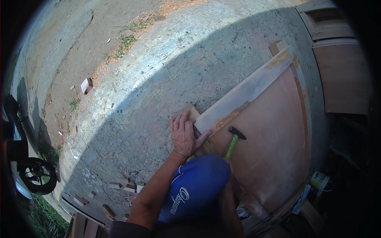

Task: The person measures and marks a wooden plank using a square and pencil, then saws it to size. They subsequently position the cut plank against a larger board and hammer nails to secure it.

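Hammering seems in hand: left hand lies flat and open, bracing the frame rail on the plywood panel; right hand, mostly hidden, clasps the green-handled hammer, raised just beside the rail end. Next blow needs careful aim.

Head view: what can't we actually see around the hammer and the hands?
- Right hand: almost wholly behind the blue-clad knee; grip on the green-handled hammer unseen.
- Corner of the wooden panel: covered by the left hand.
- Nail under the hammer head: too small to tell.
- Panel's lower right edge: lost in dark fisheye rim.
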{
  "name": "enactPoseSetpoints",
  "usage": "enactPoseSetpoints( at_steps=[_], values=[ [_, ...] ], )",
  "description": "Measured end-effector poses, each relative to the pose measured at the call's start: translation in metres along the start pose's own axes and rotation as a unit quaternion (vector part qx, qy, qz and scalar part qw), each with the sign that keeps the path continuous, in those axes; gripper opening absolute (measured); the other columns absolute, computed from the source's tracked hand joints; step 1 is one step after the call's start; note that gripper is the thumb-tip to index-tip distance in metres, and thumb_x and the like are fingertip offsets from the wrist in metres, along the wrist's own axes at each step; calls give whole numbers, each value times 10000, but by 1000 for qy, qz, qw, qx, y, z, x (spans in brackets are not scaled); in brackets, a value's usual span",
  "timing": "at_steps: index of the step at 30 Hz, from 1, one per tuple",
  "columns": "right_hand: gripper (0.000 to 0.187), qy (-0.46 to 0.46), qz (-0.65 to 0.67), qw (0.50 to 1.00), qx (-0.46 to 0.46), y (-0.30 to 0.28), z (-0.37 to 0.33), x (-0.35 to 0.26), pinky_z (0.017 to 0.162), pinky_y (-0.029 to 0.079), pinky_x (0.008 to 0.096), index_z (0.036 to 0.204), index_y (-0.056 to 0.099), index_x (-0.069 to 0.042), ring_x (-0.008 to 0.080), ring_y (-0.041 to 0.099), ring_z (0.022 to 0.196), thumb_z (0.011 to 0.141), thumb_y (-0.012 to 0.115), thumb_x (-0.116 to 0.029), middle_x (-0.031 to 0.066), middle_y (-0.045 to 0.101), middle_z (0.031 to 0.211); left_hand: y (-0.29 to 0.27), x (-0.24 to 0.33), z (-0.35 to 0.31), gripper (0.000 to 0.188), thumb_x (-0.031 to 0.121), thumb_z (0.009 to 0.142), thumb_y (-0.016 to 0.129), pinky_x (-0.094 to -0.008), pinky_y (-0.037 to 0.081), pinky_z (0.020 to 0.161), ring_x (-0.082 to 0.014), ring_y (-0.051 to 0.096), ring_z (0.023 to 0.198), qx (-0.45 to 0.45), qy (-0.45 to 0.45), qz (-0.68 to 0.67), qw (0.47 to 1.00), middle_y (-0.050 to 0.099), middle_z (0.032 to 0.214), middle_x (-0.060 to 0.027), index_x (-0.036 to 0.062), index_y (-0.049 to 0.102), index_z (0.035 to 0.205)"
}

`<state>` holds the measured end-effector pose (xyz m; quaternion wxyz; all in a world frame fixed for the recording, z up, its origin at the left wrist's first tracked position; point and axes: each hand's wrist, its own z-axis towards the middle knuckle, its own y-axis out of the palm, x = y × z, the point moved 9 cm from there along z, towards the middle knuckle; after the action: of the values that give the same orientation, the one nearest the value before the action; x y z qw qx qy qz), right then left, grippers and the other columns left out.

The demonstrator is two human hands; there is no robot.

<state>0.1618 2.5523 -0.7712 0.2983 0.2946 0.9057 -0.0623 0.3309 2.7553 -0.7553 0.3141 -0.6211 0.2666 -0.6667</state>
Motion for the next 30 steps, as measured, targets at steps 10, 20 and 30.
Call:
enactPoseSetpoints(
  at_steps=[10, 20, 30],
  values=[
    [300, 1, -76, 995, -64, 13, -8, 0, 663, 464, 233, 1037, 598, -97, 57, 536, 734, 1058, 537, -390, -43, 579, 849, -8, 4, 1, 624, 429, 720, 860, -608, 331, 1117, -394, 525, 1197, 20, 37, 14, 999, 582, 1151, -175, 1, 572, 1071],
    [323, -31, -50, 988, -143, 20, -9, 1, 470, 323, 237, 1010, 539, -126, 55, 391, 543, 1064, 488, -440, -47, 426, 666, 2, 14, -2, 546, 400, 773, 846, -522, 416, 984, -408, 544, 1130, 44, 83, 16, 995, 605, 1110, -198, -10, 581, 1019],
    [245, -128, 133, 983, 2, -60, -10, 63, 335, 366, 272, 1011, 514, -90, 79, 437, 399, 1058, 520, -330, -22, 453, 615, 7, 23, -17, 596, 477, 913, 710, -469, 440, 938, -346, 585, 1033, 40, 44, -33, 998, 641, 1121, -176, -12, 620, 1242]
  ],
)
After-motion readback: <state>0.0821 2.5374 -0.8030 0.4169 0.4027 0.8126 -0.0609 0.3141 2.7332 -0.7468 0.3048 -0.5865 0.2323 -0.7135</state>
